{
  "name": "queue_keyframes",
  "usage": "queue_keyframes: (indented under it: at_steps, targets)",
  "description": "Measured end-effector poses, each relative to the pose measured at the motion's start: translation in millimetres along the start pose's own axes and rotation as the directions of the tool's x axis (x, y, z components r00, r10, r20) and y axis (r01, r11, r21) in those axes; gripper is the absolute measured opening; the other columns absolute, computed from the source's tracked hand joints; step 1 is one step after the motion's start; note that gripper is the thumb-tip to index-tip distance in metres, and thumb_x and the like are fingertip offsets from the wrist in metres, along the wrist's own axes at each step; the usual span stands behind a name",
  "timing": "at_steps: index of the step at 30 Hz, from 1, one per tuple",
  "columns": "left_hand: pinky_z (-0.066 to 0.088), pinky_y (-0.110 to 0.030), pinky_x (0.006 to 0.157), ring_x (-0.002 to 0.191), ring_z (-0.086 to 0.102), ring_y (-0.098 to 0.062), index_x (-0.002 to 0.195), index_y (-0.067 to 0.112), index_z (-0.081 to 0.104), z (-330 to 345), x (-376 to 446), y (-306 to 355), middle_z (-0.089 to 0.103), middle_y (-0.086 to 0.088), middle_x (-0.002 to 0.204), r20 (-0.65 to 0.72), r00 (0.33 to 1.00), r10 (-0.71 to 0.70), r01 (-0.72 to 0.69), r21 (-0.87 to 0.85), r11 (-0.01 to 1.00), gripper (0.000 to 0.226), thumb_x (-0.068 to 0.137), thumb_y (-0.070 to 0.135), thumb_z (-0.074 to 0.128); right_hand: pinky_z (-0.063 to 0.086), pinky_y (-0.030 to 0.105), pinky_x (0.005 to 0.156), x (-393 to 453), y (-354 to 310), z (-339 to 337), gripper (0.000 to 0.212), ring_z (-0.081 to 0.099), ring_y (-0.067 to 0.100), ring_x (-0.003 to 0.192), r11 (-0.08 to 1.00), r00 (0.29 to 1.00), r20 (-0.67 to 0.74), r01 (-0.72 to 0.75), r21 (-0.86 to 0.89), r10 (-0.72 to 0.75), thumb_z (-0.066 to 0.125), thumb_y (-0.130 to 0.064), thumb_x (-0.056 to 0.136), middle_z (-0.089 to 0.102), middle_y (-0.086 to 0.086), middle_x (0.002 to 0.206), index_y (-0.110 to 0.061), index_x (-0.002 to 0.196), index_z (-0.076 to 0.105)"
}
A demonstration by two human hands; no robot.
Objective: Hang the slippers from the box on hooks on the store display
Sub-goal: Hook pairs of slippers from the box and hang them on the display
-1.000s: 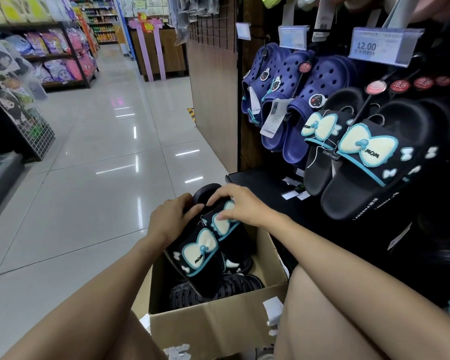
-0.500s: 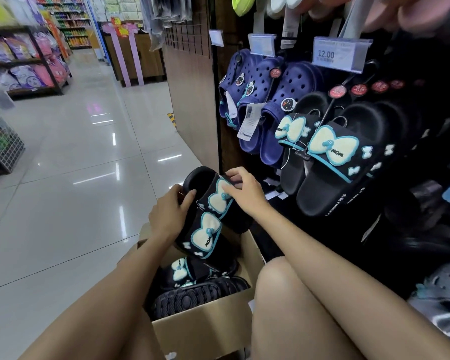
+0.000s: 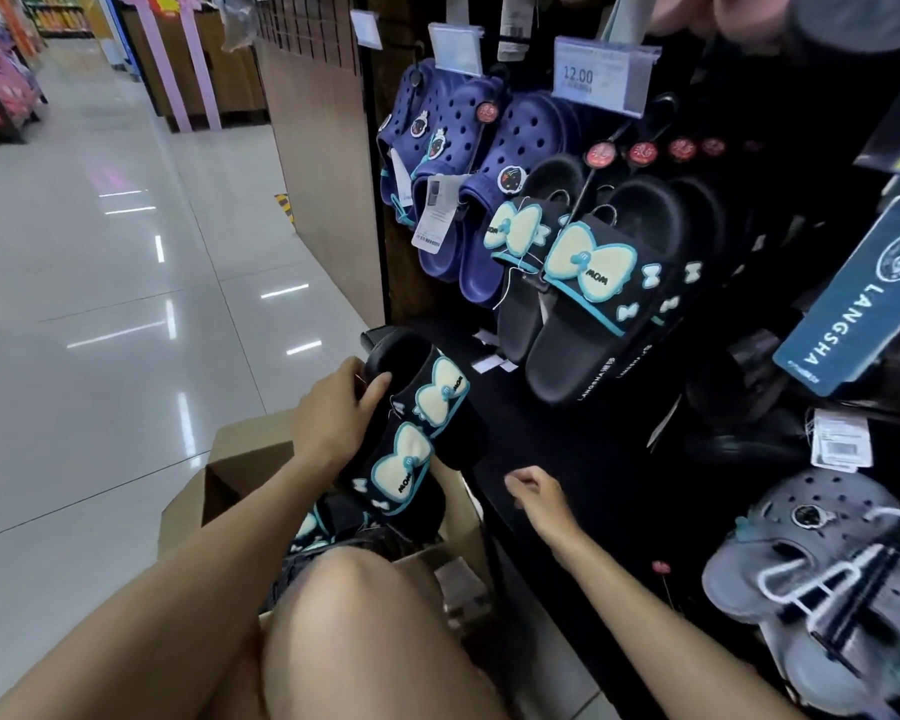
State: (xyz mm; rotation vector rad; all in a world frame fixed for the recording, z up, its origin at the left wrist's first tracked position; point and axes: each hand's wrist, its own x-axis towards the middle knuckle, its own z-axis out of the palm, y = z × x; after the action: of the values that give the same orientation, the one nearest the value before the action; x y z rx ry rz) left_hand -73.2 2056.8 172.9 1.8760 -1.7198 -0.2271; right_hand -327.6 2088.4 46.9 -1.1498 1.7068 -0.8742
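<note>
Left hand (image 3: 341,413): grips a pair of black slippers (image 3: 417,433) near the heel end, thumb over the upper edge, fingers curled behind.
Right hand (image 3: 539,493): free, holding nothing, fingers loosely bent; apart from the pair, lower right of it, in front of the dark base of the display.
Held pair: raised above the open cardboard box (image 3: 219,491), two slippers lying together, each with a cream bow edged in teal (lettering "MOM" legible on both bows).
Box contents: more black slippers (image 3: 328,522) of the same pattern inside, partly hidden by a bare knee (image 3: 365,600).
Box position: on the floor at the foot of the display, flaps open.
Display, middle: matching black bow slippers (image 3: 593,283) hung on hooks (image 3: 601,153) with round red tips.
Display, left: navy clogs (image 3: 468,163) with charms, hung beside the black ones; white tag dangling in front.
Display, lower right: grey clogs (image 3: 822,579) on a white hanger.
Price label (image 3: 601,77): above the black slippers, reads 12.00.
Blue tag (image 3: 858,298): at right, reads "LANGSHA".
Floor (image 3: 100,304): glossy pale tile, aisle running off to the upper left.
</note>
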Motion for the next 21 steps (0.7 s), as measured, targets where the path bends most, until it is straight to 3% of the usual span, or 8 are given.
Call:
queue_keyframes:
  at_steps: [4, 9, 12, 15, 21]
  targets:
    - [0.034, -0.036, 0.06, 0.081, 0.061, -0.028, 0.093, 0.018, 0.05, 14, -13, 10, 0.067, -0.003, 0.088, 0.037, 0.999, 0.018, -0.017, -0.027, 0.999, 0.034, 0.098, 0.052, 0.047, 0.046, 0.031, 0.082, -10, 57, -23, 0.02, 0.061, 0.02, 0.097, 0.982, 0.989, -0.075, -0.134, -0.133, 0.125, 0.06, -0.028, 0.097, 0.067, 0.003, 0.105, -0.013, 0.109, 0.067]
    - [0.036, -0.037, 0.062, 0.078, 0.058, -0.026, 0.092, 0.014, 0.053, 18, -18, 11, 0.064, -0.004, 0.084, 0.092, 0.995, 0.037, -0.031, -0.067, 0.997, 0.038, 0.098, 0.051, 0.05, 0.045, 0.031, 0.076, -33, 117, -52, 0.019, 0.059, 0.019, 0.094, 0.949, 0.949, -0.201, -0.274, -0.153, 0.242, 0.059, -0.027, 0.096, 0.066, 0.001, 0.11, -0.015, 0.11, 0.064]
    - [0.034, -0.036, 0.062, 0.074, 0.055, -0.027, 0.087, 0.013, 0.05, 23, -20, 11, 0.061, -0.005, 0.079, 0.116, 0.991, 0.069, -0.062, -0.061, 0.996, 0.039, 0.097, 0.05, 0.051, 0.05, 0.039, 0.087, -44, 149, -67, 0.019, 0.057, 0.026, 0.109, 0.924, 0.925, -0.294, -0.312, -0.219, 0.242, 0.061, -0.025, 0.095, 0.061, 0.006, 0.122, -0.019, 0.114, 0.062]
    - [0.04, -0.039, 0.063, 0.073, 0.057, -0.028, 0.085, 0.013, 0.051, 29, -25, 14, 0.063, -0.006, 0.078, 0.145, 0.979, 0.14, -0.137, -0.035, 0.99, 0.037, 0.096, 0.048, 0.054, 0.045, 0.043, 0.094, -52, 168, -79, 0.029, 0.045, 0.032, 0.126, 0.877, 0.897, -0.367, -0.368, -0.308, 0.247, 0.062, -0.025, 0.095, 0.052, 0.008, 0.133, -0.02, 0.124, 0.059]
    - [0.046, -0.041, 0.065, 0.073, 0.055, -0.022, 0.076, 0.017, 0.046, 37, -30, 13, 0.055, 0.005, 0.074, 0.213, 0.948, 0.237, -0.225, -0.081, 0.971, 0.037, 0.093, 0.047, 0.058, 0.045, 0.051, 0.102, -57, 200, -94, 0.049, 0.038, 0.037, 0.135, 0.819, 0.883, -0.297, -0.455, -0.35, 0.364, 0.065, -0.027, 0.094, 0.039, 0.012, 0.15, -0.02, 0.139, 0.047]
